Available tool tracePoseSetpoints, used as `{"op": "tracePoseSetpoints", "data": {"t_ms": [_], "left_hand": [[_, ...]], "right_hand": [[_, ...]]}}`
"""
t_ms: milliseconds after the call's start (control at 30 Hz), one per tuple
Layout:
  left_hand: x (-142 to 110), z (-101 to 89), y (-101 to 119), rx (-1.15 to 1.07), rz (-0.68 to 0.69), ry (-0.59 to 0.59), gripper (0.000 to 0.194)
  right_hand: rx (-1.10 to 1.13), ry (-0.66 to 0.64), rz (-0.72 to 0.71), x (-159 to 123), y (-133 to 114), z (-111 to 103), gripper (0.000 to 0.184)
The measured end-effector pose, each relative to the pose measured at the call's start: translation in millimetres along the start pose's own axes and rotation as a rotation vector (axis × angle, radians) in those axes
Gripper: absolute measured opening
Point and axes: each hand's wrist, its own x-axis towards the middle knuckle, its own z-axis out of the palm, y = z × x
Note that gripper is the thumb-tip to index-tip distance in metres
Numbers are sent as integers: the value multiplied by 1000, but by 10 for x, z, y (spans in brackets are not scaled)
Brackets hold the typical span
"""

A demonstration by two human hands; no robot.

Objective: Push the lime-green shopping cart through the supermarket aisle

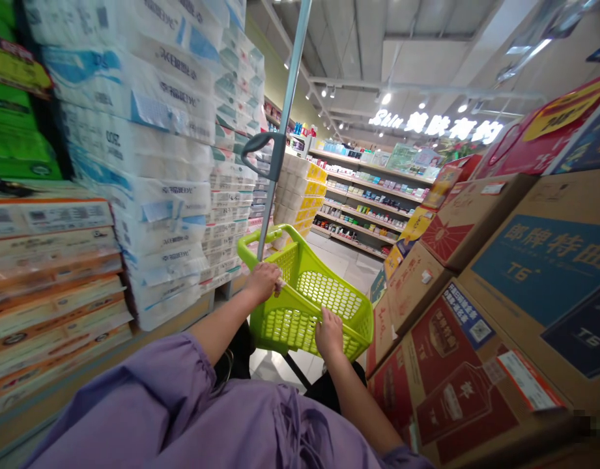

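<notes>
A lime-green plastic shopping basket cart with a mesh wall stands right in front of me. My left hand is closed at its near left corner, close to the foot of a tall metal pole. A grey hooked handle is fixed partway up that pole. On the near rim, to the right, rests my right hand, with its fingers curled over the edge. Inside the basket I see only green mesh; part of the floor of it is hidden by the near wall.
Tall stacks of wrapped tissue packs line the left side. Cardboard cartons are piled close on the right. Tiled floor runs ahead between them towards stocked shelves under a lit sign.
</notes>
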Motion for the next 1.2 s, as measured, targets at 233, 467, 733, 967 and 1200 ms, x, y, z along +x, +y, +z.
{"op": "tracePoseSetpoints", "data": {"t_ms": [233, 467, 733, 967, 1200], "left_hand": [[-58, 215, 362, -8, 134, -93, 34], [81, 118, 423, 39, 213, -198, 22], [135, -125, 30, 107, -11, -117, 18], [-31, 176, 604, -4, 180, -173, 28], [4, 110, 176, 21, 135, -139, 27]], "right_hand": [[20, 41, -4, -98, -80, 34, 51], [-15, 67, -101, -143, 11, 73, 53], [-4, 100, -53, -134, -35, 92, 44], [2, 57, -44, -161, -16, 59, 46], [-113, 71, -53, -167, 8, 66, 46]]}}
